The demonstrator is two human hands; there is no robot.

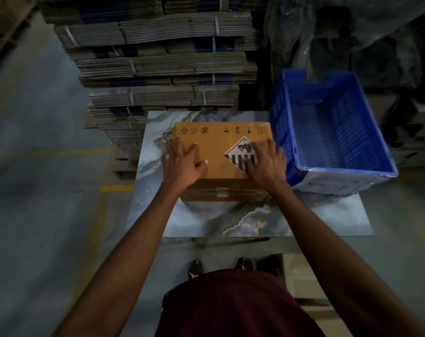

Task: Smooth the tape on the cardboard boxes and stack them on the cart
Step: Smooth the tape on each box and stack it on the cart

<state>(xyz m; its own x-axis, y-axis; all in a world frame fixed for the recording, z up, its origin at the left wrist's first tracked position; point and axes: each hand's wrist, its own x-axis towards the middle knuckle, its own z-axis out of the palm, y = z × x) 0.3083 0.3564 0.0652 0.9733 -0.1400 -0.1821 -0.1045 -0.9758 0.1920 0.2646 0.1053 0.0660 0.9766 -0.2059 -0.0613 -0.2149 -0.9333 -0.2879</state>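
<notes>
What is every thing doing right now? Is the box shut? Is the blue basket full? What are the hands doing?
cardboard box: closed, lying flat on the marbled table top.
left hand: open, fingers spread, pressing on the box top.
right hand: open, fingers spread, pressing on the diamond label.
blue crate: upright, nothing visible inside, beside the box.
flattened cardboard bundles: strapped, stacked behind the table.

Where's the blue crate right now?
Head view, right side: the blue crate sits on the marbled table, just right of the cardboard box and the right hand.
</notes>
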